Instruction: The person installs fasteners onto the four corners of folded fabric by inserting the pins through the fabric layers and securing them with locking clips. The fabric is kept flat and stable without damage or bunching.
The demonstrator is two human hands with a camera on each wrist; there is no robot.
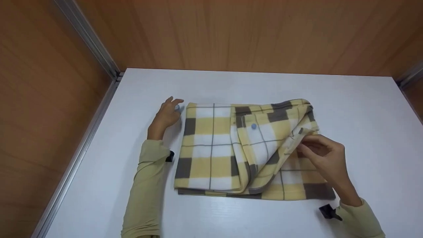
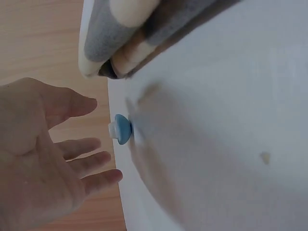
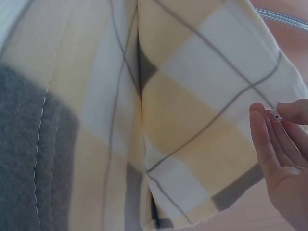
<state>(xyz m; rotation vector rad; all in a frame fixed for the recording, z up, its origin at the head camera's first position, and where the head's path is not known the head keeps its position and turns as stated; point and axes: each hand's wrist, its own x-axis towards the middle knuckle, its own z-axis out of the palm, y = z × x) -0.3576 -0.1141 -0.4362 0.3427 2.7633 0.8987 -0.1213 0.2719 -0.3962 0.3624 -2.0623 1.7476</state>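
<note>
A yellow, white and grey checked blanket lies folded, its upper right layer turned back in a slanting fold. A small blue round cap sits on that layer. Beyond the blanket's left edge, my left hand hovers with fingers spread around a blue-capped fastener with a pale stem; no grip on it shows. At the folded-back flap, my right hand has thumb and fingertips together. Between them the right wrist view shows a tiny clear piece, pinched beside the cloth. Whether cloth is pinched too is unclear.
The white table extends around the blanket. Wooden panels stand behind and at the left, with a metal rail at the corner. Black wrist mounts sit on both sleeves.
</note>
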